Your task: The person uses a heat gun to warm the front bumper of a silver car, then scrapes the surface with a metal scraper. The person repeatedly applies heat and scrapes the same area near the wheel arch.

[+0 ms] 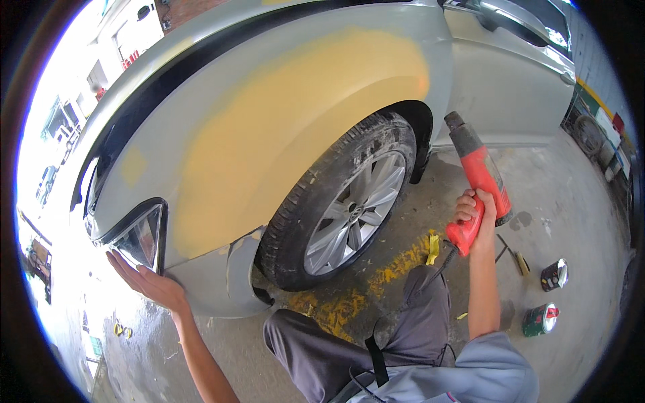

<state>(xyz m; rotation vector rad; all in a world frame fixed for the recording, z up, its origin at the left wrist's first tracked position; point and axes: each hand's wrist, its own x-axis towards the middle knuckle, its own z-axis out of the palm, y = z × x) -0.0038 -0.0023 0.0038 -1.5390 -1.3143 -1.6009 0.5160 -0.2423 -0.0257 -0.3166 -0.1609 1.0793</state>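
Firstly, a red heat gun (481,168) stood right of the wheel (355,212), handle (462,238) part-hidden in the right hand (485,208), fingers clamped round it. Left hand (153,283): fingers together beside the lamp (142,238); contact was indistinct.

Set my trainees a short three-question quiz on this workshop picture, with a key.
1. Which hand grips the red heat gun, left or right?
2. True or false: the yellow patch covers the rim of the wheel.
3. How many cans are on the floor to the person's right?

Key:
1. The right hand.
2. False; it is on the body panel around the wheel arch.
3. Two.
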